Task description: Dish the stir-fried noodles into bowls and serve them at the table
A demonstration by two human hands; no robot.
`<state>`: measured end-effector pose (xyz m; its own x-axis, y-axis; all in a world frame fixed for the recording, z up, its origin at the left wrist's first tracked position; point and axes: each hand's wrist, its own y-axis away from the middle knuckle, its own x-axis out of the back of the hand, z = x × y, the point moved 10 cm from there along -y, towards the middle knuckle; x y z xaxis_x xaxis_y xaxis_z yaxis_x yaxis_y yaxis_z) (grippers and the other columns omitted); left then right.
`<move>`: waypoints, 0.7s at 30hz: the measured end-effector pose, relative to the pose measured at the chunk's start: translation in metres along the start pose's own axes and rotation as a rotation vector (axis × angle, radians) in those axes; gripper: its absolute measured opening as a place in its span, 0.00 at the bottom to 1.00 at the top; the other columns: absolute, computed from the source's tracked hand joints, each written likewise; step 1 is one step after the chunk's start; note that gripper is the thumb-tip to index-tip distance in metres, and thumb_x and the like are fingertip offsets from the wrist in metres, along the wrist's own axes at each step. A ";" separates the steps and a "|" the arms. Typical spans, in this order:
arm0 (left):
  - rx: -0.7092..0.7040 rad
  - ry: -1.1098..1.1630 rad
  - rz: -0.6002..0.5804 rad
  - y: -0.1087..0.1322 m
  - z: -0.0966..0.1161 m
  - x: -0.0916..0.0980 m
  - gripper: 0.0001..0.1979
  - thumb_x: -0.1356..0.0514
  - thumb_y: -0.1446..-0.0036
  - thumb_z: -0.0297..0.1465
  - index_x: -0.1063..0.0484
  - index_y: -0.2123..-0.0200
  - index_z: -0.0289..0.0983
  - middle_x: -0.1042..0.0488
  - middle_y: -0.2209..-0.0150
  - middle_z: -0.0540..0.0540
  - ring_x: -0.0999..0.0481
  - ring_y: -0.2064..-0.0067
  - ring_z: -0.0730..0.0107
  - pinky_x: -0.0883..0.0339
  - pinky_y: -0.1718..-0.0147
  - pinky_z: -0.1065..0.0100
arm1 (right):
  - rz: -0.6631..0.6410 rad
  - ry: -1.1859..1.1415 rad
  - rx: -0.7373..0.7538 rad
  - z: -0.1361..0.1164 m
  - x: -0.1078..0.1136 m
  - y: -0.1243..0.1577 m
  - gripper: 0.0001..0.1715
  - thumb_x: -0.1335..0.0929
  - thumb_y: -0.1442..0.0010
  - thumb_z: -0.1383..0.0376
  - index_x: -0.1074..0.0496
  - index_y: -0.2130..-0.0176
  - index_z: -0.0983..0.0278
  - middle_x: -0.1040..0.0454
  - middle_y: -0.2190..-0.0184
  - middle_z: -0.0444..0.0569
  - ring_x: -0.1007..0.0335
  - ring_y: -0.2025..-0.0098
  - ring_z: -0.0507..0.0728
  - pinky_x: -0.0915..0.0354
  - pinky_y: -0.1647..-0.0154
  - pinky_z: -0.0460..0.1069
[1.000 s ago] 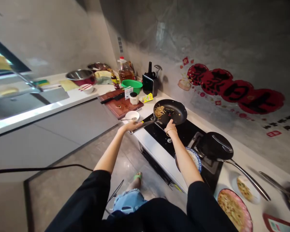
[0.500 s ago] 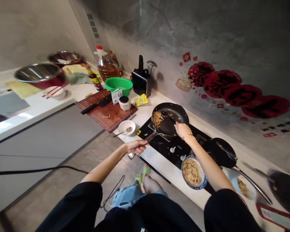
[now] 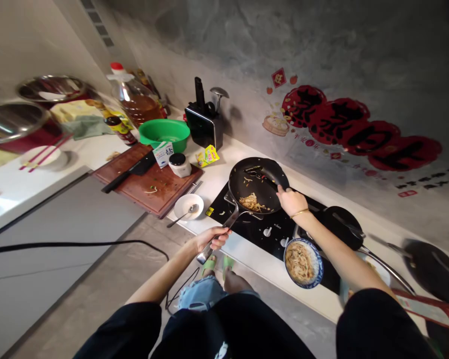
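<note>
My left hand [image 3: 214, 239] is wrapped round the metal handle of a black frying pan [image 3: 270, 173] on the cooktop. In the pan's near side lies a small heap of light brown shredded food [image 3: 253, 202], with bits scattered beyond it. My right hand [image 3: 292, 202] is closed at the pan's right rim on what looks like a black spatula [image 3: 253, 170]; its shaft is hard to see against the dark pan. A blue-and-white bowl [image 3: 304, 263] of shredded food stands below my right forearm. Left of the pan is a white bowl [image 3: 189, 206] with a spoon in it.
A cutting board [image 3: 153, 188] bears a cleaver [image 3: 129, 173] and a black-lidded jar [image 3: 179, 164]. Behind are a green basin [image 3: 164, 133], an oil jug [image 3: 136, 102] and a knife block [image 3: 204, 127]. Another pan [image 3: 342, 227] sits to the right.
The food has shifted from the pan's left side to its near side, and the spatula's end now shows near the far rim. My view has turned slightly right. My left hand keeps the handle.
</note>
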<state>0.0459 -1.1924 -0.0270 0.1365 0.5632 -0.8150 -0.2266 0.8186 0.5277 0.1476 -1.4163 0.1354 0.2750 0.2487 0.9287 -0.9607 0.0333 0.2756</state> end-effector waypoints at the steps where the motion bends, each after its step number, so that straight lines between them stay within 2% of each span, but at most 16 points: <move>1: -0.004 -0.006 0.004 0.000 0.000 -0.001 0.10 0.37 0.44 0.31 0.33 0.65 0.31 0.44 0.79 0.57 0.50 0.85 0.86 0.61 0.89 0.80 | -0.031 0.004 -0.012 -0.006 -0.006 0.003 0.27 0.46 0.30 0.61 0.39 0.38 0.67 0.24 0.58 0.61 0.22 0.60 0.62 0.30 0.64 0.52; 4: -0.008 -0.024 0.020 0.001 0.000 0.000 0.12 0.36 0.45 0.33 0.34 0.65 0.32 0.45 0.79 0.57 0.51 0.85 0.87 0.63 0.89 0.80 | -0.154 -0.002 0.010 -0.010 -0.019 0.043 0.26 0.45 0.30 0.61 0.38 0.38 0.66 0.23 0.60 0.59 0.22 0.61 0.62 0.31 0.65 0.50; 7: 0.000 -0.037 0.038 0.001 -0.001 0.000 0.13 0.35 0.46 0.34 0.35 0.66 0.33 0.47 0.79 0.58 0.52 0.85 0.87 0.63 0.88 0.80 | -0.229 -0.030 -0.001 0.006 -0.011 0.086 0.24 0.44 0.31 0.59 0.34 0.41 0.60 0.21 0.61 0.55 0.22 0.61 0.60 0.31 0.65 0.49; 9: 0.001 -0.045 0.049 0.001 -0.001 -0.001 0.14 0.35 0.47 0.35 0.36 0.67 0.33 0.48 0.79 0.59 0.52 0.85 0.87 0.63 0.88 0.79 | -0.193 -0.032 -0.043 0.015 0.002 0.085 0.24 0.44 0.31 0.57 0.33 0.42 0.58 0.21 0.60 0.54 0.22 0.60 0.60 0.31 0.62 0.50; 11: -0.001 -0.058 0.055 0.001 -0.001 -0.001 0.15 0.34 0.48 0.35 0.36 0.68 0.34 0.48 0.80 0.59 0.52 0.85 0.87 0.64 0.88 0.79 | -0.113 -0.010 -0.103 0.018 0.012 0.059 0.25 0.45 0.30 0.56 0.35 0.40 0.59 0.22 0.59 0.56 0.22 0.59 0.61 0.31 0.60 0.51; 13: -0.010 -0.071 0.058 0.002 -0.001 -0.002 0.15 0.34 0.48 0.36 0.37 0.68 0.34 0.47 0.80 0.59 0.52 0.85 0.87 0.64 0.88 0.79 | -0.068 0.009 -0.170 0.017 0.011 0.028 0.27 0.46 0.30 0.57 0.38 0.38 0.61 0.23 0.58 0.58 0.23 0.58 0.61 0.31 0.59 0.52; 15: -0.026 -0.076 0.053 0.001 0.000 -0.002 0.15 0.34 0.49 0.36 0.38 0.69 0.34 0.47 0.79 0.59 0.52 0.85 0.88 0.63 0.88 0.79 | -0.096 -0.001 -0.209 0.014 0.000 0.013 0.26 0.45 0.30 0.59 0.39 0.37 0.63 0.23 0.56 0.59 0.23 0.57 0.62 0.31 0.58 0.52; 16: -0.030 -0.075 0.049 0.001 0.001 -0.003 0.16 0.33 0.49 0.35 0.38 0.69 0.35 0.47 0.79 0.59 0.51 0.84 0.88 0.63 0.88 0.79 | -0.130 -0.018 -0.213 0.013 -0.007 0.015 0.26 0.45 0.30 0.59 0.38 0.38 0.63 0.23 0.56 0.60 0.23 0.56 0.62 0.31 0.58 0.52; 18: -0.030 -0.064 0.043 0.001 0.000 -0.003 0.16 0.33 0.50 0.35 0.39 0.69 0.35 0.47 0.79 0.59 0.51 0.84 0.88 0.63 0.87 0.79 | -0.203 -0.067 -0.196 0.014 -0.016 0.038 0.25 0.44 0.31 0.60 0.35 0.39 0.62 0.22 0.56 0.59 0.23 0.56 0.62 0.31 0.57 0.52; 21: -0.016 -0.046 0.041 0.001 -0.001 -0.005 0.16 0.33 0.50 0.34 0.38 0.69 0.35 0.45 0.80 0.59 0.51 0.85 0.87 0.62 0.88 0.79 | -0.258 -0.123 -0.169 0.022 -0.011 0.080 0.24 0.43 0.31 0.59 0.31 0.43 0.59 0.22 0.55 0.56 0.23 0.54 0.61 0.31 0.54 0.51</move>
<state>0.0444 -1.1943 -0.0231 0.1711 0.6013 -0.7805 -0.2485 0.7929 0.5564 0.0686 -1.4381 0.1532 0.5028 0.0923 0.8595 -0.8485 0.2425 0.4704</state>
